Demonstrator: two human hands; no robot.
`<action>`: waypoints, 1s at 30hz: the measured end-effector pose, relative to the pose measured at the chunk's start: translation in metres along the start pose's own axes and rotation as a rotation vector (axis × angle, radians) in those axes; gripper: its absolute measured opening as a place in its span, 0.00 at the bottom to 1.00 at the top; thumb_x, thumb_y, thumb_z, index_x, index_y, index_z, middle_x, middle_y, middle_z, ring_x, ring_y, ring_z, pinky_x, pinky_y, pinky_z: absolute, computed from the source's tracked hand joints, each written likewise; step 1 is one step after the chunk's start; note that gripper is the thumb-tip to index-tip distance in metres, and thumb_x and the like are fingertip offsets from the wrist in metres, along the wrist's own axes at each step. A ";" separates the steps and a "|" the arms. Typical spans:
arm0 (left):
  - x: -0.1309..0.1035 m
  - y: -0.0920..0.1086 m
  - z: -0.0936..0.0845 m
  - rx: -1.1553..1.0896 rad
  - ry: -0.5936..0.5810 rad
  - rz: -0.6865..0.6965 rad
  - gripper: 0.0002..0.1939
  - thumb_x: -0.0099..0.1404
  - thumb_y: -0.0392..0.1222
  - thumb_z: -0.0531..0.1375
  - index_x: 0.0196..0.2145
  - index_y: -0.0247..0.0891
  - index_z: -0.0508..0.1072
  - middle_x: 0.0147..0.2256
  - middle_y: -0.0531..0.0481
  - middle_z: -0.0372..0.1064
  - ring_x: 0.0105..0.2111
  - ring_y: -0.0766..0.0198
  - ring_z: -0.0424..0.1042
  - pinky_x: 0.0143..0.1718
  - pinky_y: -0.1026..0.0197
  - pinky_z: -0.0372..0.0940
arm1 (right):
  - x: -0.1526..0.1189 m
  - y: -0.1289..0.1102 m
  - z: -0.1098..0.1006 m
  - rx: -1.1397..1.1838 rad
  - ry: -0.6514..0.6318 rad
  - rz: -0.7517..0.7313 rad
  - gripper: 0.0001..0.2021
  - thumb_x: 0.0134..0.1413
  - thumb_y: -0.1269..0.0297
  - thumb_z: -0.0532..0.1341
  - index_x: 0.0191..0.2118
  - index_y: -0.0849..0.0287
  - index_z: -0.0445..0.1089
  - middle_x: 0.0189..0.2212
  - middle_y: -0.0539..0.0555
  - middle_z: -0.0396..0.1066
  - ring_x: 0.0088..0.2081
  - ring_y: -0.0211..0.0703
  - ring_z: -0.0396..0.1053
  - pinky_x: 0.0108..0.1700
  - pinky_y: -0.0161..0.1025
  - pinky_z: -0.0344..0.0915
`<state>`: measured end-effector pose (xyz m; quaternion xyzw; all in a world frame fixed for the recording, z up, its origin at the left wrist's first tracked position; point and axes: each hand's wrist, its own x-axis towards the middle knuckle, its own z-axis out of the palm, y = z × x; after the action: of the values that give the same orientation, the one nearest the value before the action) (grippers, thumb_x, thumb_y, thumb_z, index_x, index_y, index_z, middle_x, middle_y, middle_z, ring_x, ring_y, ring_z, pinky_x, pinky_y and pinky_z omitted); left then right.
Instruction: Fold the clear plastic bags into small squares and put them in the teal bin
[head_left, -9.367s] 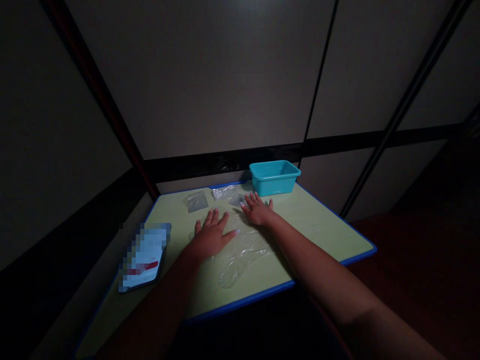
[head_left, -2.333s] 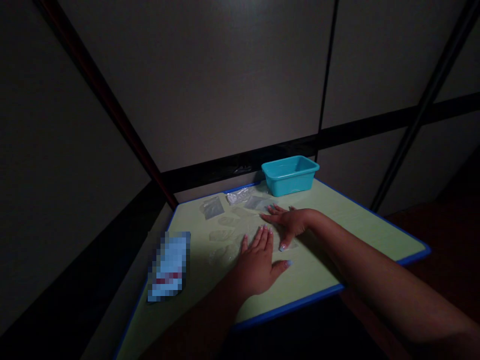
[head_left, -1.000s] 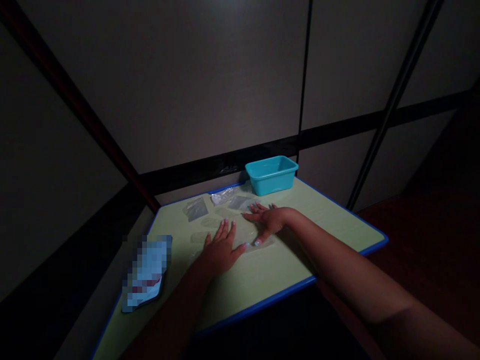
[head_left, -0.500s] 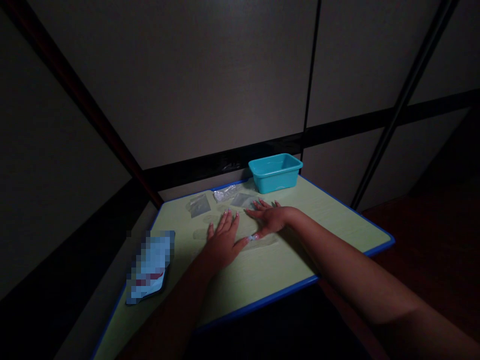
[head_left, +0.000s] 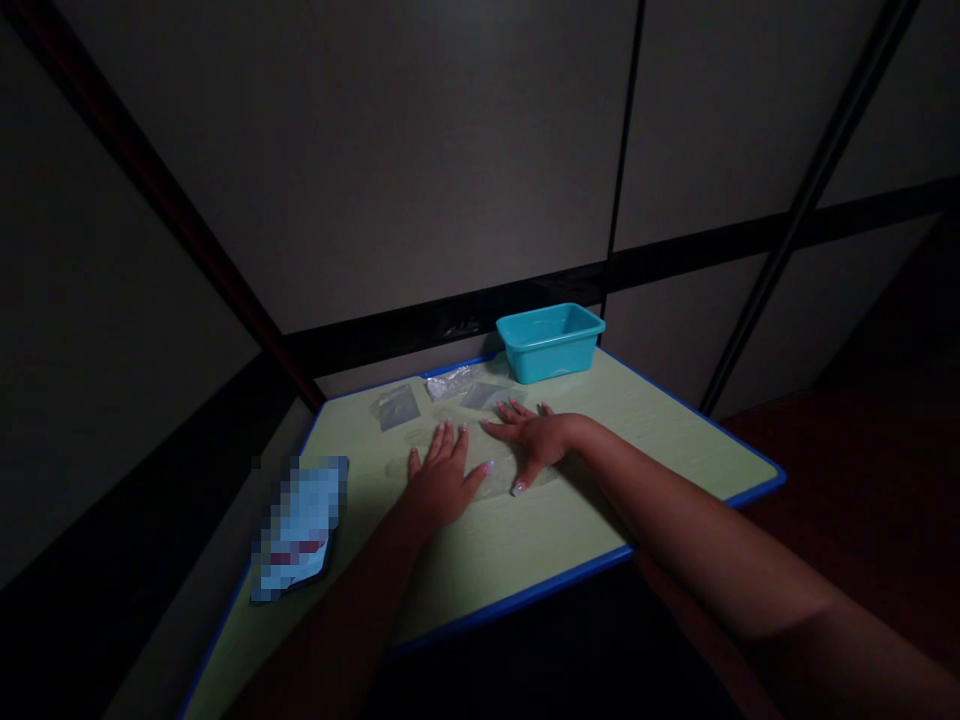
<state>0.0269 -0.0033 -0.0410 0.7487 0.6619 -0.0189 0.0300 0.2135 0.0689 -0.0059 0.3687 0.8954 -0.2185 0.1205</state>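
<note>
A thin, see-through plastic sheet [head_left: 499, 480], which may be a clear glove or a bag, lies flat on the table [head_left: 525, 560]. My left hand [head_left: 442, 475] rests palm down on its left part, fingers spread. On its right part lies my right hand [head_left: 536, 440], also palm down with fingers apart. The two thumbs are a little apart, with the clear plastic showing between them. Much of the sheet is hidden under both hands. Just beyond my fingertips lies a greyish flat plastic piece [head_left: 487, 396].
A turquoise plastic basket [head_left: 551, 360] stands at the back right. Another greyish flat piece [head_left: 399, 406] and a crinkled clear packet [head_left: 450, 383] lie along the back. A phone-like, pixelated object [head_left: 300, 530] is at the left edge. Panelled walls [head_left: 450, 170] border the table.
My left hand has slid slightly left, and my thumbs have moved from touching to apart. My right hand has stayed almost in place over the plastic.
</note>
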 end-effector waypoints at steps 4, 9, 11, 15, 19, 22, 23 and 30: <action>0.000 0.000 0.000 0.002 -0.072 0.016 0.34 0.65 0.58 0.37 0.63 0.37 0.38 0.63 0.43 0.27 0.63 0.56 0.27 0.56 0.38 0.38 | -0.004 0.002 -0.003 -0.006 -0.013 0.016 0.59 0.29 0.38 0.64 0.64 0.49 0.29 0.63 0.60 0.16 0.61 0.63 0.15 0.52 0.71 0.25; 0.000 -0.001 -0.004 -0.011 -0.039 0.019 0.32 0.66 0.56 0.38 0.63 0.38 0.41 0.63 0.43 0.29 0.63 0.56 0.29 0.56 0.38 0.38 | -0.009 0.004 -0.007 0.009 0.063 0.057 0.49 0.42 0.35 0.54 0.64 0.51 0.32 0.64 0.58 0.20 0.62 0.60 0.18 0.54 0.69 0.27; 0.000 -0.002 -0.007 -0.019 -0.002 0.021 0.32 0.66 0.55 0.39 0.62 0.38 0.42 0.63 0.43 0.30 0.63 0.56 0.31 0.56 0.38 0.37 | -0.010 0.008 -0.008 0.010 0.080 0.080 0.50 0.40 0.36 0.56 0.64 0.51 0.31 0.64 0.58 0.19 0.62 0.60 0.17 0.54 0.69 0.28; 0.001 -0.004 -0.010 -0.023 0.012 0.059 0.32 0.65 0.56 0.41 0.62 0.39 0.43 0.64 0.46 0.30 0.63 0.56 0.30 0.57 0.39 0.37 | -0.009 0.013 -0.011 0.008 0.049 0.097 0.57 0.32 0.38 0.62 0.64 0.52 0.29 0.64 0.58 0.17 0.61 0.64 0.15 0.54 0.70 0.27; 0.002 -0.006 -0.007 -0.019 -0.052 0.139 0.34 0.64 0.58 0.41 0.63 0.40 0.39 0.64 0.47 0.25 0.63 0.55 0.28 0.57 0.39 0.38 | -0.009 0.012 -0.011 0.016 0.001 0.074 0.61 0.26 0.41 0.66 0.64 0.51 0.29 0.63 0.58 0.17 0.60 0.66 0.15 0.54 0.70 0.25; 0.003 -0.008 -0.004 0.006 -0.086 0.168 0.35 0.64 0.59 0.40 0.63 0.41 0.37 0.64 0.47 0.25 0.62 0.54 0.26 0.56 0.37 0.37 | -0.010 0.010 -0.011 0.008 -0.031 0.075 0.63 0.23 0.43 0.68 0.64 0.50 0.30 0.63 0.59 0.16 0.60 0.67 0.15 0.53 0.69 0.24; 0.003 -0.009 -0.003 0.007 -0.091 0.170 0.35 0.64 0.59 0.40 0.63 0.41 0.37 0.64 0.47 0.26 0.62 0.54 0.26 0.56 0.37 0.37 | -0.010 0.010 -0.011 0.005 -0.038 0.081 0.63 0.22 0.44 0.69 0.64 0.50 0.30 0.63 0.59 0.16 0.60 0.67 0.15 0.53 0.70 0.23; 0.002 -0.010 -0.005 -0.005 -0.091 0.178 0.34 0.65 0.59 0.39 0.63 0.40 0.38 0.64 0.47 0.29 0.63 0.56 0.30 0.56 0.36 0.33 | -0.008 0.013 -0.011 -0.020 -0.063 0.108 0.64 0.21 0.46 0.70 0.63 0.49 0.28 0.63 0.59 0.15 0.60 0.67 0.15 0.53 0.70 0.25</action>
<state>0.0170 -0.0002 -0.0365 0.8028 0.5909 -0.0484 0.0637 0.2276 0.0774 0.0025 0.4083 0.8722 -0.2140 0.1639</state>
